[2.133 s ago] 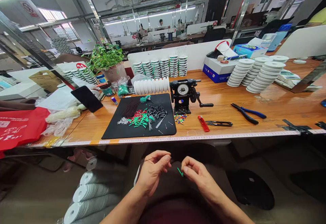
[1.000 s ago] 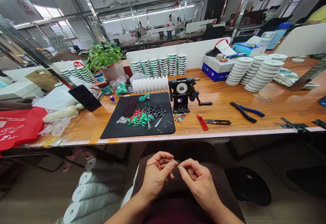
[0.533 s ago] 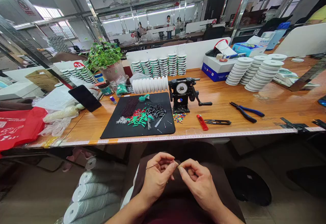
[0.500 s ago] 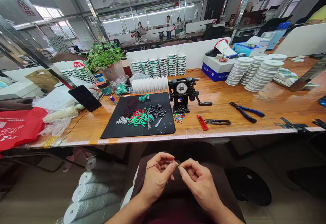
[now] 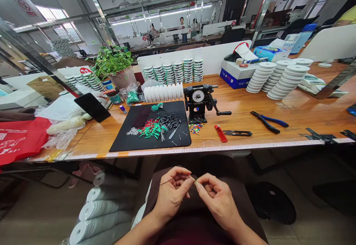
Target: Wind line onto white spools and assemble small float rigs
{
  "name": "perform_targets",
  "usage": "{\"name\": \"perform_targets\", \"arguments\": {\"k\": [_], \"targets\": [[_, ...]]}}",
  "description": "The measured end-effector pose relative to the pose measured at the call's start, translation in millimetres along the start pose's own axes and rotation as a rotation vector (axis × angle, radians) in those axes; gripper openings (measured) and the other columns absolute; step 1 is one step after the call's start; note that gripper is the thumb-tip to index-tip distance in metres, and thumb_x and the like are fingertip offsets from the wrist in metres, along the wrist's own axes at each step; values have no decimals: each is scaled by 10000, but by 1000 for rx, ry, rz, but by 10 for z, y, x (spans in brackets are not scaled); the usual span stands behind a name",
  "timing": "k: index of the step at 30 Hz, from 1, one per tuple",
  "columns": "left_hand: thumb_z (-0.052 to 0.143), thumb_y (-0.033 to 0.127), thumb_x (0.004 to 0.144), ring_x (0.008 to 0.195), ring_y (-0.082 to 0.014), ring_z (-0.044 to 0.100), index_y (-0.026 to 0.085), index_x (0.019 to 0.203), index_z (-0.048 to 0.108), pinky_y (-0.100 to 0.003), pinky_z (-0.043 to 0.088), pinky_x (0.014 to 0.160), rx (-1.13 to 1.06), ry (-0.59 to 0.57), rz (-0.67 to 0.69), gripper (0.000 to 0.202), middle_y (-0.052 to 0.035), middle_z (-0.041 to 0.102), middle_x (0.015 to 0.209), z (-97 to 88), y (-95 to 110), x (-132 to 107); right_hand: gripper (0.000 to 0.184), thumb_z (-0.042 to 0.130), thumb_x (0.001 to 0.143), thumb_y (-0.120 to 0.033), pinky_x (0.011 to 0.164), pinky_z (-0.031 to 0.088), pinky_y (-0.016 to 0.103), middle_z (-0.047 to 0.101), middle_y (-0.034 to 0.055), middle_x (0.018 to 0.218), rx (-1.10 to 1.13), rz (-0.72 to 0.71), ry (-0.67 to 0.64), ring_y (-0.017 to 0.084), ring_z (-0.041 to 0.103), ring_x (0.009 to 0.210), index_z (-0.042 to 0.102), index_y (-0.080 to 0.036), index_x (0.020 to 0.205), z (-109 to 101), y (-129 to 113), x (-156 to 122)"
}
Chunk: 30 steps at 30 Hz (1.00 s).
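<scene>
Over my lap, my left hand (image 5: pixel 172 193) is closed in a pinch on a thin dark cord (image 5: pixel 165 182), whose free end sticks out to the left past the fingers. My right hand (image 5: pixel 218 197) pinches thumb to forefinger close beside the left fingertips. What lies between the right fingertips is too small to make out. Beyond the hands, a black mat (image 5: pixel 122 139) bears dark brown cords (image 5: pixel 141 117), green and red tube pieces (image 5: pixel 152 129), black pieces (image 5: pixel 171 121), small silvery parts (image 5: pixel 134 131) and a few pins.
A black hand-cranked winder (image 5: pixel 198 102) with white discs (image 5: pixel 164 93) stands behind the mat. Right of it lie a red-handled tool (image 5: pixel 220 133), thread snips (image 5: pixel 237 133) and blue-handled pliers (image 5: pixel 267 121). White spools (image 5: pixel 287 81) are stacked at the right. The table's front edge carries a measuring tape (image 5: pixel 222 148).
</scene>
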<state>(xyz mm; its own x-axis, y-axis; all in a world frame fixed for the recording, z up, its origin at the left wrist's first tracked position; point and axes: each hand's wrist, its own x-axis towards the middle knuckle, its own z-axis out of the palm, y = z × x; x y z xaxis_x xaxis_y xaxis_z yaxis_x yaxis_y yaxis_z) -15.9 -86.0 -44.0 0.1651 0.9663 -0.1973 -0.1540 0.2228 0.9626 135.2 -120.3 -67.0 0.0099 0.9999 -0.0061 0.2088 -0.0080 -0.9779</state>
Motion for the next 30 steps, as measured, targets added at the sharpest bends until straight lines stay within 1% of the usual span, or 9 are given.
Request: {"name": "perform_targets", "arguments": {"k": [4, 8, 12, 17, 21, 25, 28, 30], "targets": [[875, 406, 685, 451, -45, 518, 133, 868, 687, -148, 446, 394, 5, -10, 1, 379, -18, 693, 730, -10, 12, 6, 329, 555, 903, -474, 505, 208, 264, 257, -72, 551, 39, 21, -26, 114, 240, 510, 624, -193, 747, -4, 5, -2], [865, 422, 694, 441, -45, 518, 135, 875, 682, -147, 427, 382, 14, -13, -5, 386, -28, 700, 739, -12, 20, 7, 329, 550, 903, -473, 488, 190, 257, 264, -67, 558, 45, 25, -34, 115, 243, 517, 623, -190, 751, -4, 13, -17], [865, 401, 696, 450, -40, 505, 137, 858, 687, -146, 437, 395, 27, -10, 6, 357, -8, 674, 724, -6, 24, -2, 328, 560, 898, -470, 488, 173, 260, 255, -68, 561, 49, 37, -42, 112, 235, 519, 620, -187, 743, -9, 11, -17], [858, 398, 702, 446, -38, 497, 142, 862, 689, -140, 412, 383, 59, -24, 6, 346, 4, 652, 708, -3, 58, -6, 334, 578, 890, -471, 503, 196, 264, 280, -61, 588, 139, 77, -88, 113, 236, 544, 598, -178, 731, -30, 2, 25], [862, 443, 684, 429, -39, 483, 148, 876, 677, -142, 388, 366, 39, -73, -47, 397, 3, 653, 705, -9, 89, 4, 341, 597, 878, -473, 516, 210, 265, 339, -48, 612, 228, 123, -140, 114, 262, 565, 573, -175, 714, -46, 16, 57], [855, 437, 696, 451, -49, 489, 151, 895, 682, -151, 407, 384, 57, -90, -54, 388, -2, 653, 715, -19, 68, 7, 360, 614, 870, -494, 513, 199, 262, 330, -52, 610, 269, 137, -150, 110, 249, 562, 564, -173, 713, -46, 33, 57], [839, 405, 721, 501, -75, 510, 154, 898, 707, -175, 447, 423, 110, -59, -16, 335, -7, 651, 719, -31, 30, 4, 385, 621, 874, -514, 508, 189, 261, 301, -62, 593, 245, 131, -136, 106, 238, 552, 569, -170, 710, -33, 45, 46], [817, 382, 749, 519, -91, 523, 156, 857, 731, -198, 467, 464, 164, -43, 14, 265, -11, 652, 694, -48, 10, 5, 409, 611, 893, -536, 511, 197, 262, 317, -57, 598, 235, 125, -118, 108, 246, 556, 587, -164, 725, -20, 48, 38]]}}
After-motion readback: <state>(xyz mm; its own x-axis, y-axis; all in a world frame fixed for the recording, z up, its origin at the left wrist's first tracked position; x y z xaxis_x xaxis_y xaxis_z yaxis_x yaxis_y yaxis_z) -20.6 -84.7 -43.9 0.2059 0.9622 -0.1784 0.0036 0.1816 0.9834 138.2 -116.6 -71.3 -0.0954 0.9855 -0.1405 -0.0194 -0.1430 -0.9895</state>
